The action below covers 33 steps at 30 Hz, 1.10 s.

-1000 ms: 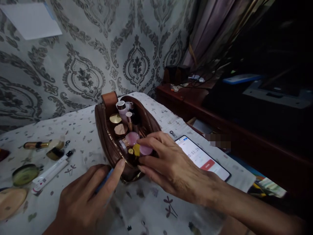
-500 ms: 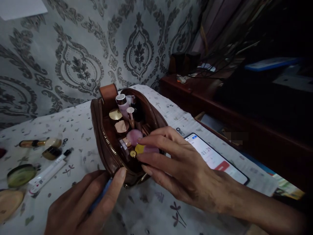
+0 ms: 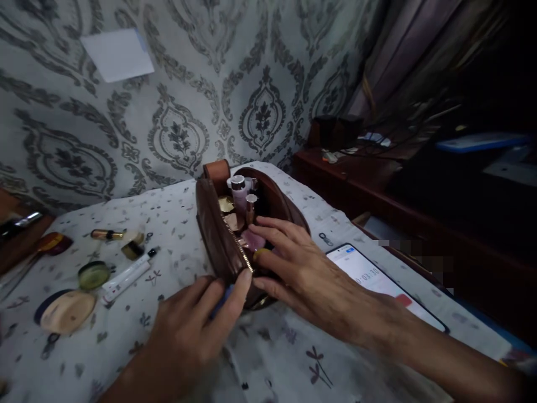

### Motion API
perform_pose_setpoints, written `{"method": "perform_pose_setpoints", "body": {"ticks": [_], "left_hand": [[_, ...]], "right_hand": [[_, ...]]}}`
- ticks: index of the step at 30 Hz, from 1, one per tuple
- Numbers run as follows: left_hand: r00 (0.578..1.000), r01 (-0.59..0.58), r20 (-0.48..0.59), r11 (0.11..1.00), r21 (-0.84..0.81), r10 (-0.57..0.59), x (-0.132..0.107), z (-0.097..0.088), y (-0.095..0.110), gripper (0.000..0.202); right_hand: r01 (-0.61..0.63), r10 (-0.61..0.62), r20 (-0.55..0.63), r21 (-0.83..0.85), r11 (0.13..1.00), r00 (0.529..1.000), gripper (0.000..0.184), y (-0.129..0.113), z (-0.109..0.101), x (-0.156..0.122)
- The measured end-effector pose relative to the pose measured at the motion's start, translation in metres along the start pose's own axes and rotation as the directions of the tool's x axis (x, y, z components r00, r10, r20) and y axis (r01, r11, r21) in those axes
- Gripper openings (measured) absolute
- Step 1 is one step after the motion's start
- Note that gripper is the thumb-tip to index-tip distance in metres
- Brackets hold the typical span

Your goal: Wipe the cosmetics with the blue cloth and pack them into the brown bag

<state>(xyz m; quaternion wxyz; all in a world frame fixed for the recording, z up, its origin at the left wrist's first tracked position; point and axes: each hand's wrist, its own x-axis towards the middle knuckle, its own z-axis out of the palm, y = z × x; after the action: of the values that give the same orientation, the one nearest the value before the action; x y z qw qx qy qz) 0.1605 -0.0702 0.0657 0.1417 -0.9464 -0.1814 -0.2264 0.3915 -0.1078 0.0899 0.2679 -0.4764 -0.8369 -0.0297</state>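
A brown leather cosmetic bag [image 3: 216,238] stands open on the flowered tablecloth [image 3: 168,218], packed with several bottles, gold-lidded jars and pink items. My right hand [image 3: 306,274] rests over the bag's near opening, fingers spread flat on the items inside, a small yellow piece under one fingertip. My left hand [image 3: 191,336] grips the bag's near end, thumb pressed on the zipper edge, fingers curled around a thin blue object [image 3: 221,295].
A phone [image 3: 384,282] with a running timer lies right of the bag. Left on the cloth lie a white tube [image 3: 126,275], a green jar [image 3: 93,274], a tan compact [image 3: 65,312] and a gold lipstick [image 3: 107,234]. A dark wooden cabinet [image 3: 377,196] stands right.
The view swung left and the bag now sits further right in frame. My right hand's fingers lie flatter over the bag's contents. My left hand keeps its grip on the bag's end.
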Motion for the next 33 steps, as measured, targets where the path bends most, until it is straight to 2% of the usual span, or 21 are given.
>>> {"method": "perform_pose_setpoints", "body": {"ticks": [4, 7, 13, 15, 18, 20, 22, 25, 28, 33], "left_hand": [[0.998, 0.010, 0.067, 0.999, 0.040, -0.013, -0.004, -0.004, 0.003, 0.054], [0.997, 0.010, 0.077, 0.998, 0.061, -0.014, -0.018, -0.008, -0.001, 0.055], [0.977, 0.139, 0.129, 0.969, 0.205, -0.167, -0.062, -0.011, -0.029, 0.042], [0.943, 0.210, 0.203, 0.943, 0.258, -0.265, -0.077, -0.010, -0.043, 0.039], [0.843, 0.367, 0.291, 0.880, 0.302, -0.452, -0.099, -0.009, -0.065, 0.037], [0.770, 0.479, 0.297, 0.819, 0.315, -0.564, -0.112, -0.010, -0.079, 0.037], [0.720, 0.561, 0.269, 0.765, 0.316, -0.640, -0.123, -0.014, -0.092, 0.035], [0.684, 0.626, 0.221, 0.714, 0.313, -0.696, -0.136, -0.021, -0.104, 0.030], [0.653, 0.651, 0.218, 0.685, 0.326, -0.725, -0.142, -0.028, -0.109, 0.026], [0.611, 0.681, 0.265, 0.666, 0.304, -0.746, -0.128, -0.030, -0.118, 0.024]], "right_hand": [[0.033, -0.034, -0.066, -0.007, 0.999, 0.997, 0.022, 0.003, 0.007, -0.003], [0.041, -0.043, -0.102, -0.021, 0.999, 0.994, 0.024, 0.006, 0.013, -0.004], [0.043, -0.049, -0.123, -0.055, 0.998, 0.991, 0.025, 0.006, 0.017, -0.003], [0.055, -0.064, -0.137, -0.069, 0.996, 0.989, 0.026, 0.003, 0.017, -0.002], [0.075, -0.091, -0.198, -0.088, 0.993, 0.976, 0.026, -0.005, 0.017, 0.001], [0.070, -0.097, -0.275, -0.105, 0.992, 0.957, 0.024, -0.012, 0.017, 0.003], [0.048, -0.090, -0.352, -0.126, 0.991, 0.932, 0.024, -0.021, 0.017, 0.004], [0.034, -0.095, -0.442, -0.144, 0.989, 0.892, 0.022, -0.036, 0.019, 0.004], [0.068, -0.110, -0.472, -0.106, 0.992, 0.874, 0.020, -0.050, 0.026, 0.004], [0.184, -0.163, -0.417, 0.010, 0.983, 0.894, 0.019, -0.076, 0.056, 0.009]]}}
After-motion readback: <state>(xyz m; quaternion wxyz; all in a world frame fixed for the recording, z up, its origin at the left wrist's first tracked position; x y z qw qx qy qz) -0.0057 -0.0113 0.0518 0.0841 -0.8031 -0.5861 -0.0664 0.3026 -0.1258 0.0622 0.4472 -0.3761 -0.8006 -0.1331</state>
